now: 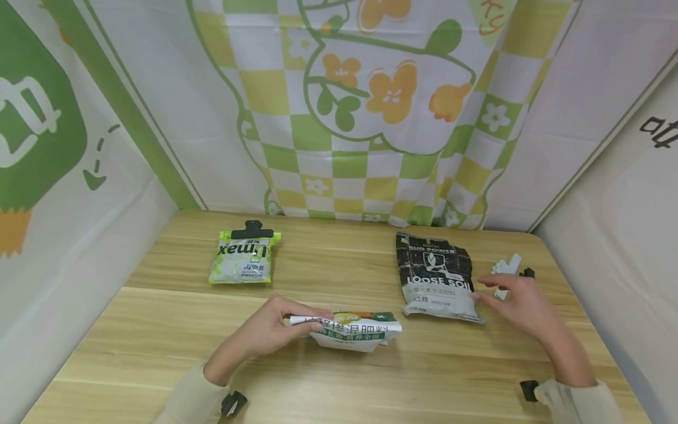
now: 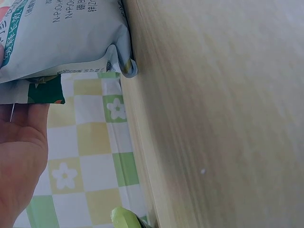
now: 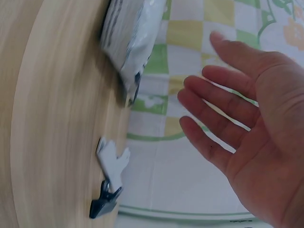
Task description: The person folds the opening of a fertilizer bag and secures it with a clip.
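My left hand (image 1: pixel 272 327) pinches the left end of a white fertilizer bag (image 1: pixel 352 335) whose top is folded over, thumb on the near side. In the left wrist view the bag's printed face (image 2: pixel 85 38) is seen, with the left hand (image 2: pixel 21 152) beneath the fold. My right hand (image 1: pixel 524 300) hovers with spread, relaxed fingers and holds nothing. Close to it lie a white clip (image 1: pixel 507 272) and a black clip (image 1: pixel 527 272), both also visible in the right wrist view.
A black and grey Loose Soil bag (image 1: pixel 436 277) lies just left of the right hand. At the back left is a small green and white bag (image 1: pixel 243 262), with a black clip (image 1: pixel 252 230) across its top. A patterned curtain (image 1: pixel 371 147) hangs behind the wooden table (image 1: pixel 159 347).
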### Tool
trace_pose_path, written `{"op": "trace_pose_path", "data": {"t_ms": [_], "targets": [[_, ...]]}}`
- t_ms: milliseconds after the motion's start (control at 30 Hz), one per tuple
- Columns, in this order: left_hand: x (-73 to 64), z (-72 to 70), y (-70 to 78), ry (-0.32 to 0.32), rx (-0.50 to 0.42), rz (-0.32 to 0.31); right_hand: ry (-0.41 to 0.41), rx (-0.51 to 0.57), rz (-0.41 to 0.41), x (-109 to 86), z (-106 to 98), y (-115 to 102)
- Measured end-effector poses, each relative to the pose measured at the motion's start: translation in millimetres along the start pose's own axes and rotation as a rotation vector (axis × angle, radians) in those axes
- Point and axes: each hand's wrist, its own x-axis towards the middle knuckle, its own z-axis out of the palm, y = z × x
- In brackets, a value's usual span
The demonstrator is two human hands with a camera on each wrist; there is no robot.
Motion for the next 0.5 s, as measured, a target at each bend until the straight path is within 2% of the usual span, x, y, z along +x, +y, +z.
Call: {"op": "trace_pose_path", "data": {"t_ms": [133, 333, 500], "targets": [[0.4, -0.5, 0.4, 0.003, 0.002, 0.001, -0.034, -0.057, 0.032, 3.4, 0.5, 10.6], [0.7, -0.5, 0.4, 0.003, 0.005, -0.008, -0.064, -0.066, 0.096, 11.2, 1.7, 29.1], [0.9, -0.1, -0.5, -0.01, -0.016, 0.014, -0.082, -0.087, 0.147, 20.2, 0.5, 45.7]]}}
